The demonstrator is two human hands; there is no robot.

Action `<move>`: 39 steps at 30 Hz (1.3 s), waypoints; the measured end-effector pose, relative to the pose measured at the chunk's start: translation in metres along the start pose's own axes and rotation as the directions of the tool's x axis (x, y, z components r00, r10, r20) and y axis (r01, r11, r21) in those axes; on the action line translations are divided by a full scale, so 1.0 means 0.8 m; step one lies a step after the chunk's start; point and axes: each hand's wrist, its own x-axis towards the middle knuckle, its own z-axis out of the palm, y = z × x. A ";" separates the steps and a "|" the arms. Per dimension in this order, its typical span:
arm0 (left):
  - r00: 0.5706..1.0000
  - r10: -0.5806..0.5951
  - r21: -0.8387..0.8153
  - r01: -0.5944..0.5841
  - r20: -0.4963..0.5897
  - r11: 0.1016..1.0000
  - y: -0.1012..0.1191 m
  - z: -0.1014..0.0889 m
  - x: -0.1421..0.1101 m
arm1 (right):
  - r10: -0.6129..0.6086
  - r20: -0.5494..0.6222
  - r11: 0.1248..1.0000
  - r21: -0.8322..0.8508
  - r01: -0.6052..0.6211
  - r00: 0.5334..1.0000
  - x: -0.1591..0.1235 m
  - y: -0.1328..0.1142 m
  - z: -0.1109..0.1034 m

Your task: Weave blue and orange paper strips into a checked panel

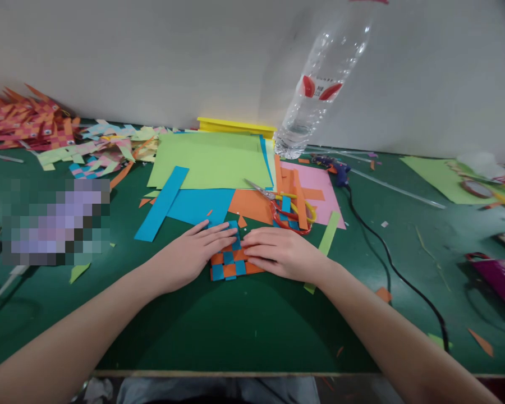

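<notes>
– Your woven paper (229, 258) lies on the worktop (252, 325) before you.
– Your left hand (189, 252) rests on it, unclenched; whether your right hand (286, 252) pinches it, I can't tell. Best keep it flat and snug.

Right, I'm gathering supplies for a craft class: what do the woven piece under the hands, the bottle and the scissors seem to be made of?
Woven piece: probably matte paper or thin card; its orange and blue strips look flat and dull.
Bottle: likely glossy clear plastic, see-through with ridged, glinting sides.
Scissors: apparently shiny metal at the silvery end; the red and yellow handles perhaps plastic, solidly coloured.
</notes>
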 end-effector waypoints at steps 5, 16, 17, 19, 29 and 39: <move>1.000 0.007 -0.003 -0.007 -0.019 1.000 -0.004 0.005 0.000 | -0.043 -0.019 0.999 -0.031 0.042 0.999 0.001 0.003 0.000; 1.000 -0.011 -0.026 0.011 0.002 1.000 -0.004 0.001 0.000 | -0.008 -0.017 1.000 0.014 0.009 1.000 0.000 0.003 -0.009; 1.000 -0.013 -0.031 0.013 0.006 0.999 -0.003 0.001 0.000 | 0.008 -0.027 0.999 0.040 -0.007 1.000 0.000 0.003 -0.011; 1.000 -0.016 -0.043 0.016 0.009 0.999 -0.003 0.000 0.000 | 0.039 -0.041 0.996 0.076 -0.036 0.998 0.001 0.001 -0.017; 1.000 -0.018 -0.055 0.017 -0.005 0.998 -0.003 0.000 0.000 | 0.086 0.172 0.994 0.055 -0.097 0.981 0.003 -0.005 -0.016; 0.999 -0.032 -0.062 0.033 0.019 0.998 -0.006 0.003 0.000 | 0.142 0.267 0.965 0.175 -0.193 0.953 0.002 0.000 -0.013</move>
